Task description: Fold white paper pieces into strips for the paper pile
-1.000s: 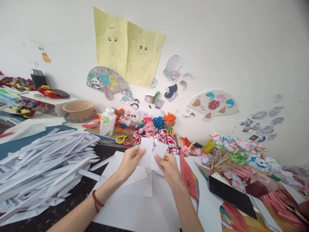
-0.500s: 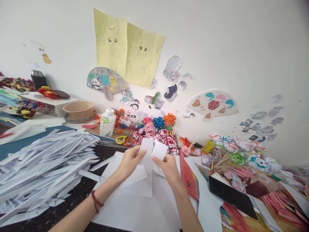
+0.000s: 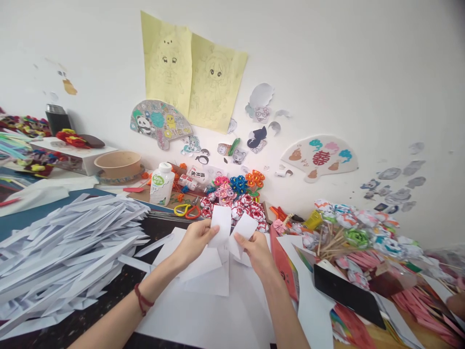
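Observation:
My left hand (image 3: 196, 241) pinches a small white paper piece (image 3: 221, 223) between thumb and fingers, holding it upright. My right hand (image 3: 256, 249) grips another white paper piece (image 3: 244, 228), which leans to the right. The two pieces stand apart at the top in a V; whether they join lower down I cannot tell. Beneath the hands lie several white paper pieces (image 3: 209, 281) on a large white sheet (image 3: 203, 317). A red cord bracelet (image 3: 143, 299) circles my left wrist.
A heap of folded white paper strips (image 3: 69, 257) fills the left. Yellow-and-orange scissors (image 3: 187, 210), a white bottle (image 3: 161, 185) and red-and-white paper flowers (image 3: 236, 208) stand behind. To the right lie a black phone (image 3: 349, 293) and wrapped flowers on sticks (image 3: 358, 220). A person's hand (image 3: 456, 306) shows at the right edge.
The two paper pieces have moved further apart at the top, the right one tilting right with my right hand. A person's hand has appeared at the right edge.

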Demonstrator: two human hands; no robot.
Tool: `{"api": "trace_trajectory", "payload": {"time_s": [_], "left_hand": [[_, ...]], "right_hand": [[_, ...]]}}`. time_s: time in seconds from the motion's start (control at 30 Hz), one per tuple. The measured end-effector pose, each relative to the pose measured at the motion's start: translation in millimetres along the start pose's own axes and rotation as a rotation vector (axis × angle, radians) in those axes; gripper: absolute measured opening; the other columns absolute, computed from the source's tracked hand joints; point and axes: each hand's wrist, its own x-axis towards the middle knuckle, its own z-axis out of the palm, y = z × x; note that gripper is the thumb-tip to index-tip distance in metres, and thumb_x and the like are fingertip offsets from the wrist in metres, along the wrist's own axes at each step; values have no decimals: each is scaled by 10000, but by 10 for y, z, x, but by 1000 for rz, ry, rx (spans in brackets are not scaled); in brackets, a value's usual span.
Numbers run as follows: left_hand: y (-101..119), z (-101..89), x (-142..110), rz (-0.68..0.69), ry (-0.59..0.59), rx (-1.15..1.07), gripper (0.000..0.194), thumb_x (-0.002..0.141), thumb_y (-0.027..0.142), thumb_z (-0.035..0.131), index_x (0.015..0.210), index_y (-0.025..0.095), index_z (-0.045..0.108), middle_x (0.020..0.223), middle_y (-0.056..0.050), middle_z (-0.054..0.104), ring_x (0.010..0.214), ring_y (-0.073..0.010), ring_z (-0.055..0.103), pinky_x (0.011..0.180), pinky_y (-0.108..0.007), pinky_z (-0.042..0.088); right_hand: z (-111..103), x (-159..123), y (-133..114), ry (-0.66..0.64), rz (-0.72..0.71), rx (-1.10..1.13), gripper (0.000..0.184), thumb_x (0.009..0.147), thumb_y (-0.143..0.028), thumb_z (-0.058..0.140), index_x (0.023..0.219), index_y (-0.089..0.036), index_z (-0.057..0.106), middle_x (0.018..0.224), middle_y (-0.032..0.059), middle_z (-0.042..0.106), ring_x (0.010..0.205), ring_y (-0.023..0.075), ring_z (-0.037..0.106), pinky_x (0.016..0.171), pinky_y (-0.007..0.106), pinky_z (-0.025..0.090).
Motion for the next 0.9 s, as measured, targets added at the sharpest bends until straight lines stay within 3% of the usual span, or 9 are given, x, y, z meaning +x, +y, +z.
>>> {"api": "trace_trajectory", "payload": {"time_s": [0.13, 0.33, 0.57, 0.9], "left_hand": [[8, -15, 13, -6, -38, -88, 381, 789, 467, 536, 814, 94, 615, 735, -58, 625, 591, -127, 516, 514, -199, 374], [0, -9, 7, -14, 62, -37, 401, 749, 479, 573, 855, 97, 633, 676, -37, 619, 594, -146, 537, 505, -206, 416], [-48, 17, 19, -42, 32, -64, 319, 747, 429, 596, 767, 112, 625, 648, -3, 565, 633, -141, 553, 635, -307, 543], [55, 30, -15, -84, -67, -250, 345, 740, 435, 619, 855, 111, 638, 839, -71, 659, 791, -212, 627, 726, -387, 545]], "right_hand": [[7, -15, -17, -21, 0, -4, 326, 675, -360, 731, 932, -165, 688, 936, 91, 715, 790, 240, 663, 696, 340, 509], [36, -13, -19, -27, -67, -98, 341, 677, -324, 735, 947, -121, 688, 1001, 124, 696, 890, 265, 644, 807, 392, 482], [15, -17, -45, -46, -92, -91, 333, 708, -334, 708, 980, -142, 691, 971, 113, 706, 847, 251, 654, 762, 368, 492], [-48, -11, -41, -59, -42, -36, 305, 674, -323, 734, 938, -173, 703, 918, 87, 719, 811, 260, 661, 690, 347, 499]]}}
